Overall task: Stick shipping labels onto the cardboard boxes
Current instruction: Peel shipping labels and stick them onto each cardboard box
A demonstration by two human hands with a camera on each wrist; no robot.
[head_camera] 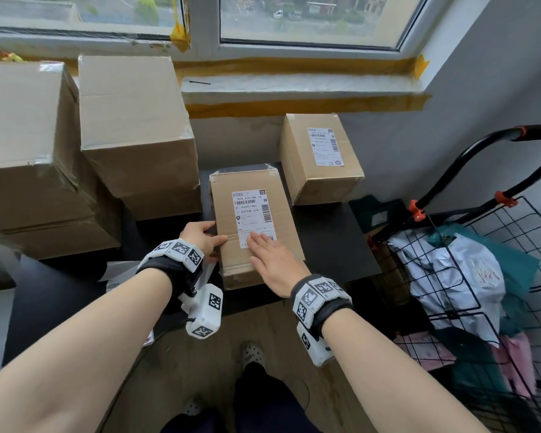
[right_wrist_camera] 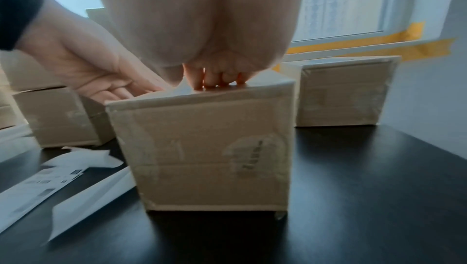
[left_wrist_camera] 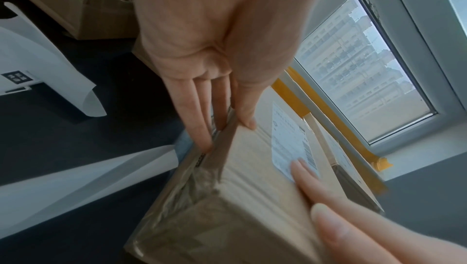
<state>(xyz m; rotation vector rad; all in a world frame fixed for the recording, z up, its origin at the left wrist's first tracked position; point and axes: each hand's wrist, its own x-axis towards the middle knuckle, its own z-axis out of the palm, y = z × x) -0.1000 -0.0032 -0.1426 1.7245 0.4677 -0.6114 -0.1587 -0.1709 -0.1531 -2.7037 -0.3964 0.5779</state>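
Observation:
A small cardboard box [head_camera: 256,260] lies lengthwise on the black table [head_camera: 328,235] in front of me, with a white shipping label [head_camera: 252,210] on its top face. My right hand [head_camera: 267,250] lies flat with straight fingers on the label's near end. My left hand [head_camera: 214,235] rests on the box's left edge, thumb on top and straight fingers down the side [left_wrist_camera: 199,128]. In the left wrist view, the label [left_wrist_camera: 288,140] lies flat on the box [left_wrist_camera: 247,172]. The right wrist view shows the box's taped near end [right_wrist_camera: 202,148] and my fingertips [right_wrist_camera: 215,82] on its top.
A second small box [head_camera: 322,185] carrying its own label [head_camera: 325,146] stands at the back right. Large plain cartons [head_camera: 132,120] are stacked to the left. White backing sheets [right_wrist_camera: 83,164] lie left of the box. A black wire cart [head_camera: 497,314] holding mailer bags stands right of the table.

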